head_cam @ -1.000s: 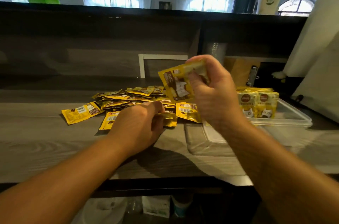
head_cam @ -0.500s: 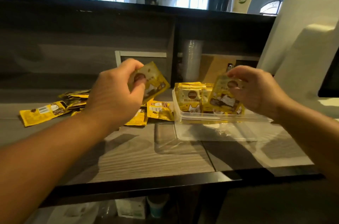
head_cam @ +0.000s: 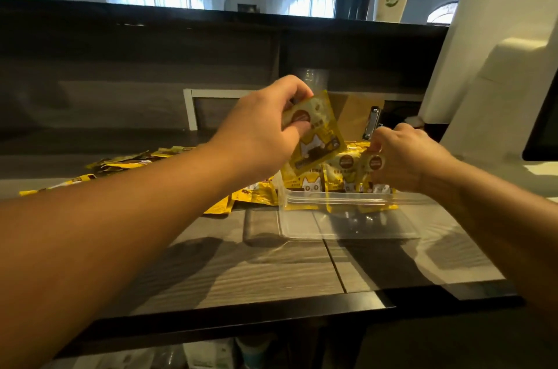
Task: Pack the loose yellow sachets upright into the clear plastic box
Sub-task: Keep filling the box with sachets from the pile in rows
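Since half a second ago, the left hand (head_cam: pixel 259 136) has carried its yellow sachet (head_cam: pixel 317 133) rightward to centre frame, above the clear plastic box's (head_cam: pixel 347 217) left end, fingers pinching the tilted sachet's top corner. Right of centre, the right hand (head_cam: pixel 404 157) has sunk to the packed sachets (head_cam: pixel 341 175) standing upright along the box's far side, its fingers closed on the top of the rightmost one. Left of the box, loose sachets (head_cam: pixel 253 195) lie flat on the grey wood-grain tabletop (head_cam: pixel 256 272), partly hidden by the left forearm. A white machine (head_cam: pixel 498 81) fills the right edge.
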`<move>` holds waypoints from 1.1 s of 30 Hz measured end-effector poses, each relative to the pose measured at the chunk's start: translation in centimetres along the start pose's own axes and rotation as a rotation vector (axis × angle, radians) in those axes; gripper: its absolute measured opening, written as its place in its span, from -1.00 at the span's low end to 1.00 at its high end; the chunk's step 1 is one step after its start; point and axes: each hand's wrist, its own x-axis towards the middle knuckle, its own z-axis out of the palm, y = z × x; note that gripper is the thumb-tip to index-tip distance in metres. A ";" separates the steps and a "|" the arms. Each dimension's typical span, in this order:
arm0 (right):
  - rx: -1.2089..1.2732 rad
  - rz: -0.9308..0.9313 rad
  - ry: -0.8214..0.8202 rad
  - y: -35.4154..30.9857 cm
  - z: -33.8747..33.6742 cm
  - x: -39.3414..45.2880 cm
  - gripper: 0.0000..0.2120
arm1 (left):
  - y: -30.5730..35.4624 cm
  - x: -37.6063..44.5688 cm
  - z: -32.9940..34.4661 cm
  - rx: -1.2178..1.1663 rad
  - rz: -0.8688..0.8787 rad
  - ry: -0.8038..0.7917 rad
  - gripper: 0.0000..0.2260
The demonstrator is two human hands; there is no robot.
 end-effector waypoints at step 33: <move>-0.263 -0.195 -0.215 -0.5 0.6 1.3 -0.23 | -1.3 5.4 9.5 0.555 0.134 -0.391 -0.52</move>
